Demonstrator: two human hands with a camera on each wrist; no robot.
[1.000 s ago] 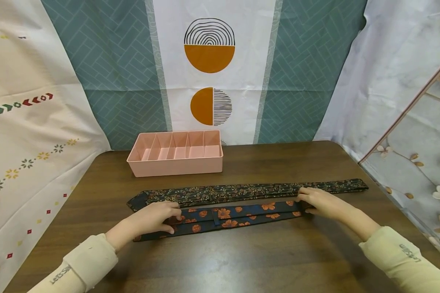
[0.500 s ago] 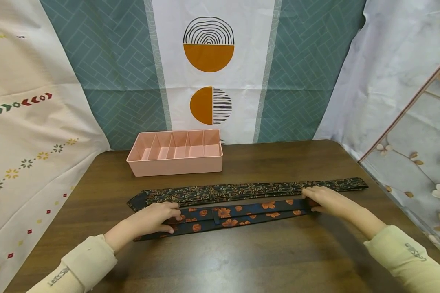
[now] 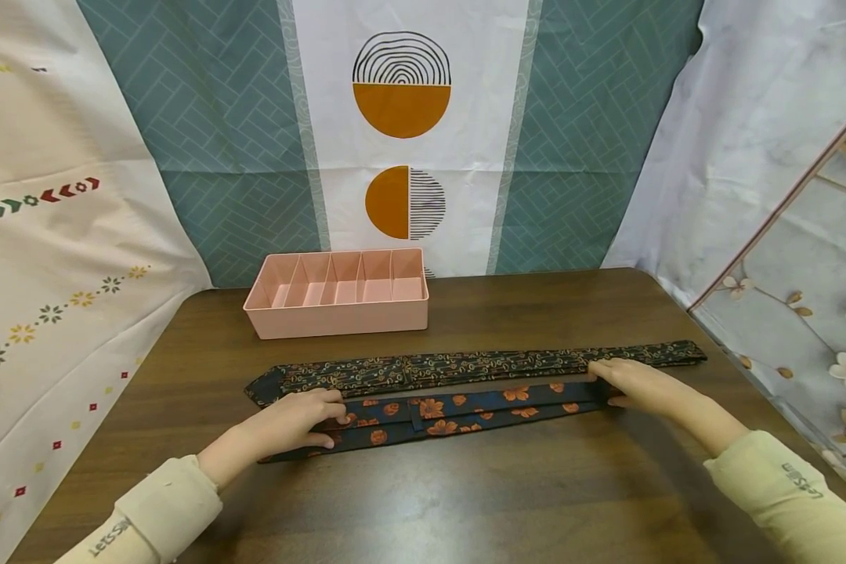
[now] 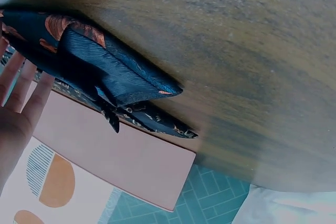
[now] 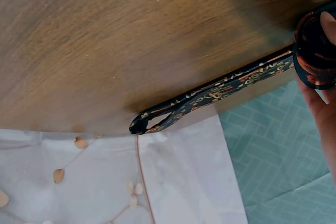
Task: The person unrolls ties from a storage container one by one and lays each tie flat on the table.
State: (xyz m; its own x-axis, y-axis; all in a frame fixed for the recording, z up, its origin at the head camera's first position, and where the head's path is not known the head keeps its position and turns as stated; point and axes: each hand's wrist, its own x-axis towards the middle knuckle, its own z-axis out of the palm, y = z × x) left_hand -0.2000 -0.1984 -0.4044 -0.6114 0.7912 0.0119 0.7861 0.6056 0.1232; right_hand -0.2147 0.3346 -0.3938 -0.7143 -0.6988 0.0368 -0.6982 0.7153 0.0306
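Observation:
A dark blue necktie with orange flowers (image 3: 430, 409) lies folded lengthwise across the table, its narrow keeper loop facing up. Near its left end, my left hand (image 3: 298, 423) holds it, fingers along the far edge and thumb on the near side. The pointed tip of this floral tie (image 4: 105, 61) shows in the left wrist view. At the other end my right hand (image 3: 641, 388) grips the rounded fold; in the right wrist view the thumb sits inside that loop. Just beyond lies a second necktie, black with a small gold pattern (image 3: 479, 366), also folded.
Behind the ties stands a pink divided box (image 3: 338, 319) with several compartments. Brown wooden table surface (image 3: 465, 493) extends in front of the ties. Patterned cloths (image 3: 571, 157) hang around the back and sides.
My right hand has slid a little to the right, with the floral necktie's folded end in it, and that tie lies straighter. My left hand has stayed in place.

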